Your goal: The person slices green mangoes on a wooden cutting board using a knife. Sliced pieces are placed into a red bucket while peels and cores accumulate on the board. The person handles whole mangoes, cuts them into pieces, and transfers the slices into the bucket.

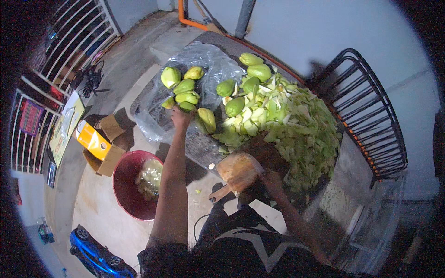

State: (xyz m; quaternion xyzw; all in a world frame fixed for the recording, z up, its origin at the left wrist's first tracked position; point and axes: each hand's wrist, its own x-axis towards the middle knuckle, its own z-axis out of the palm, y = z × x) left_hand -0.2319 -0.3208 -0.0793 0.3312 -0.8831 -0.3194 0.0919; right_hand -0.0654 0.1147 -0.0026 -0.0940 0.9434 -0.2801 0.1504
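My left hand [181, 118] is closed on a green chayote [187, 106] at the near side of a small group of whole chayotes [184, 86], which lies on a clear plastic bag [204, 56]. Just right of the hand rests a yellowish chayote [206, 120]. At the table's near edge is a tan wooden paddle-shaped board [237, 170], its handle pointing toward me. My right hand [272, 183], dark and blurred, is at the board's right edge; its fingers cannot be made out. Beyond the board spreads a big heap of pale green chayote slices [296, 125], with several whole chayotes [234, 106] along its left side.
A red bucket [121, 185] with cloudy liquid and peelings stands on the floor at the left, near an opened cardboard box [112, 160]. A blue toy car [99, 255] is at lower left. A black metal rack [371, 116] stands right, against the wall.
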